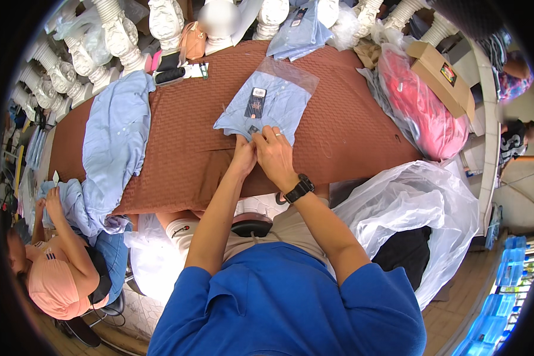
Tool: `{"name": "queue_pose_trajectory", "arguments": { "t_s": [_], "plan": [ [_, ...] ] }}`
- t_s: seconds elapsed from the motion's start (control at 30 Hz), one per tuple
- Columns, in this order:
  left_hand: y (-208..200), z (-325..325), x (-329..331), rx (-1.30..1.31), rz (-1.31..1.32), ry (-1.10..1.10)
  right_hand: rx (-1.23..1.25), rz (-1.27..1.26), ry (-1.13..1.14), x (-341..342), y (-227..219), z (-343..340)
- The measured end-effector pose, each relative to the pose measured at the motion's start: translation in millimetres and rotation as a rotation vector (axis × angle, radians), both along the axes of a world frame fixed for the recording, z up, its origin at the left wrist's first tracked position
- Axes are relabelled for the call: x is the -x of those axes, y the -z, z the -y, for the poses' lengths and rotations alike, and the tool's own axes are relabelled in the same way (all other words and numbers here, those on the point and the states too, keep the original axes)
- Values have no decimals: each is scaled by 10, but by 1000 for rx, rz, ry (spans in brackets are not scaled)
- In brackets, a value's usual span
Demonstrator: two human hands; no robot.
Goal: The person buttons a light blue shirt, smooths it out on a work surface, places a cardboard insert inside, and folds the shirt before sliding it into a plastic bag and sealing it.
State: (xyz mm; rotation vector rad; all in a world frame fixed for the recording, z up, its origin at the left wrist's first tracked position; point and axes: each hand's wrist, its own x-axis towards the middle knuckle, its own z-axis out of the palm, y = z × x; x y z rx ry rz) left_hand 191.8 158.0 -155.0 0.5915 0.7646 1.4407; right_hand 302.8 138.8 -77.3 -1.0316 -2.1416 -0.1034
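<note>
A folded light blue shirt (pixel 279 113) in a clear plastic bag (pixel 302 75) lies on the brown-covered table in front of me, its near end toward my body. A dark hang tag (pixel 254 107) with a white label shows on it. My left hand (pixel 244 156) is closed at the near edge of the shirt, its fingertips partly hidden by the fabric. Beside it, my right hand (pixel 274 155), with a ring and a black wristwatch, pinches the same edge near the collar. The two hands almost touch.
Another light blue shirt (pixel 115 136) is spread at left, where a person in a peach top (pixel 62 273) handles blue cloth. Black thread spools (pixel 169 75), a bagged shirt stack (pixel 299 32), a red-filled bag (pixel 418 101), a cardboard box (pixel 442 77) and a large plastic bag (pixel 421 202) surround me.
</note>
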Motion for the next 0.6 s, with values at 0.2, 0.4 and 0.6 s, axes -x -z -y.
{"name": "queue_pose_trajectory", "arguments": {
  "t_s": [0.2, 0.4, 0.6],
  "plan": [
    [-63, 177, -189, 143, 398, -23, 24, -65, 27, -52, -9, -130],
    [61, 243, -260, 130, -229, -269, 85, -57, 8, 10, 1, -99],
    [-139, 224, -218, 63, -149, 16, 80, -36, 14, -10, -114, -129]
  ]
}}
